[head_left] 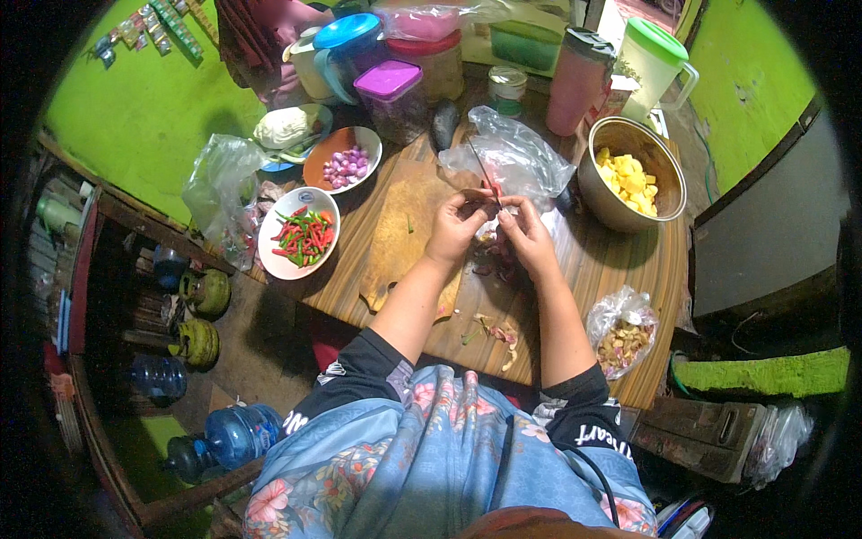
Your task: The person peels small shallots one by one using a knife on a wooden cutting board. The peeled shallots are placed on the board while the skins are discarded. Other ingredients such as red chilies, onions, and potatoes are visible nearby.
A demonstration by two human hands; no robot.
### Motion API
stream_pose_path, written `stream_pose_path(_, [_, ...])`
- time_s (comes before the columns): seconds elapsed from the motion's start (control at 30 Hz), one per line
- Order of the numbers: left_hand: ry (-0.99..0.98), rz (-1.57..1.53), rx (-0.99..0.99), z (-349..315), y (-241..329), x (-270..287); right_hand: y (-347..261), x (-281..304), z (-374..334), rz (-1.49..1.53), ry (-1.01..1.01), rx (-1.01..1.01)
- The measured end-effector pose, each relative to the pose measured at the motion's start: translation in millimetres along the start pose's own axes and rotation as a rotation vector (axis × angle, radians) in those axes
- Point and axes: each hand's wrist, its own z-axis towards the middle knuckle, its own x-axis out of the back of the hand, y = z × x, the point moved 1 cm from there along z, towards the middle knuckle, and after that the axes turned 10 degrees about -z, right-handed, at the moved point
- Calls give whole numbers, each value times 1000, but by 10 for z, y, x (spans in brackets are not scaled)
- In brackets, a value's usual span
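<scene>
My left hand (453, 229) and my right hand (528, 235) meet above the table, fingertips nearly touching. A thin knife (483, 163) rises from between them, its dark blade slanting up and left; its grip seems to be in my right hand. My left fingers are pinched, and what they hold is too small to make out. Beneath my hands lie purple shallot skins (485, 268) beside a clear plastic bag (525, 157). Left of them is a worn wooden cutting board (400, 211) with a green scrap on it.
Around the wooden table (575, 301) stand a bowl of red and green chillies (303, 235), a bowl of peeled shallots (346, 168), a pot of yellow chunks (628, 184) and a bag of peelings (624, 334). Behind are a purple-lidded container (391, 94), a tumbler (579, 85) and a green-lidded pitcher (648, 72).
</scene>
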Motion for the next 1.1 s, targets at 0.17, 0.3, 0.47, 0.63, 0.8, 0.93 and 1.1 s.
stream_pose_path(0.17, [-35, -20, -41, 24, -25, 101, -15, 15, 6, -52, -64, -1])
stream_pose_path(0.3, [-22, 16, 18, 27, -8, 95, -33, 30, -1, -118, -53, -39])
stream_pose_path(0.47, [-22, -73, 35, 54, -64, 150, -44, 6, 0, -111, -30, 14])
stream_pose_path(0.63, [13, -179, 77, 30, -41, 111, -56, 8, 5, -238, -24, -26])
stream_pose_path(0.8, [19, -135, 99, 37, -40, 148, -89, -20, -22, -331, 44, 21])
stream_pose_path(0.93, [181, -66, 50, 55, 0, 169, -101, 13, -20, -365, 109, -27])
stream_pose_path(1.1, [443, 117, -523, 394, 614, 633, 61, 141, 56, -186, 189, -45])
